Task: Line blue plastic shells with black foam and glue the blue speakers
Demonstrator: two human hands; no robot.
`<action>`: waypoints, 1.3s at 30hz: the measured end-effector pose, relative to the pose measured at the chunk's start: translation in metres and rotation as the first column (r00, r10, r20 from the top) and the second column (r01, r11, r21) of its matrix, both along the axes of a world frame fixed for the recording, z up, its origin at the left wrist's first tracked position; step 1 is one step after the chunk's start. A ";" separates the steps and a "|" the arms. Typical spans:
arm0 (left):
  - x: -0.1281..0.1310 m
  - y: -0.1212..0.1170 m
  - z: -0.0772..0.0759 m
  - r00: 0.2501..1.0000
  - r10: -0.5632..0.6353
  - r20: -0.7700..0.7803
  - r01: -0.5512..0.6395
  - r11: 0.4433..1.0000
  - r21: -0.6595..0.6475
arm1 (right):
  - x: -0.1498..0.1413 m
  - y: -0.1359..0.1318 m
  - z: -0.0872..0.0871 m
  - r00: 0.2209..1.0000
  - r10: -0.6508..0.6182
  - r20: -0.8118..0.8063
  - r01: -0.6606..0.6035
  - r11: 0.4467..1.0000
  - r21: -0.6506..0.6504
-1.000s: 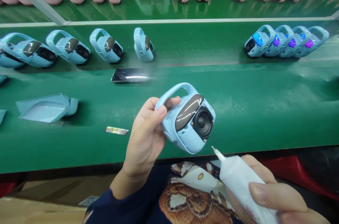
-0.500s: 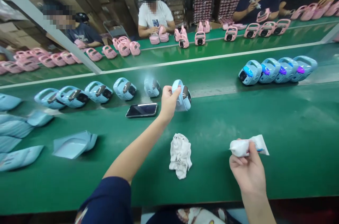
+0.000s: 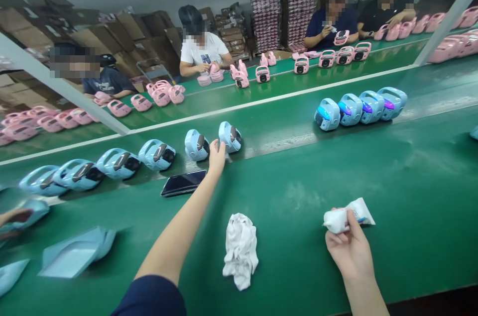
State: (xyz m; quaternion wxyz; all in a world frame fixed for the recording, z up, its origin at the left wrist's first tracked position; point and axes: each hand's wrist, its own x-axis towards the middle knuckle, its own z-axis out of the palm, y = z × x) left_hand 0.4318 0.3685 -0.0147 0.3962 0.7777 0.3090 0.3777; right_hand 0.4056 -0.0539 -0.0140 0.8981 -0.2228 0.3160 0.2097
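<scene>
My left hand [image 3: 216, 155] is stretched far forward over the green belt [image 3: 306, 186], fingers loose, just beside a light blue speaker [image 3: 230, 137] that stands at the right end of a row of blue speakers [image 3: 119, 162]. The hand holds nothing. My right hand [image 3: 349, 246] rests near the belt's front edge, fingers closed round a white glue tube [image 3: 345, 218]. A crumpled white rag [image 3: 241, 250] lies between my arms.
A dark phone [image 3: 183, 183] lies flat left of my left arm. More blue speakers with lit tops [image 3: 360, 106] stand at the right. Blue plastic bags [image 3: 76, 256] lie at the left. Across a white line, several people handle pink speakers [image 3: 160, 94].
My left hand set the blue speaker down at the end of the row and let go of it. The view lifted from my lap to the far workers. The right hand keeps the tube.
</scene>
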 end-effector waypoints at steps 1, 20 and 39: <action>-0.005 -0.004 -0.001 1.000 -0.007 -0.018 0.008 0.999 0.043 | 0.000 0.000 0.001 1.000 0.009 -0.024 -0.009 1.000 0.014; 0.099 -0.031 0.066 0.767 0.255 -0.589 0.201 0.776 0.597 | -0.005 -0.006 -0.005 0.988 0.089 -0.124 -0.071 0.987 0.141; 0.260 -0.146 0.054 0.718 -0.310 -0.623 0.572 0.772 0.276 | 0.016 -0.007 0.023 0.964 0.124 0.236 -0.167 0.971 0.170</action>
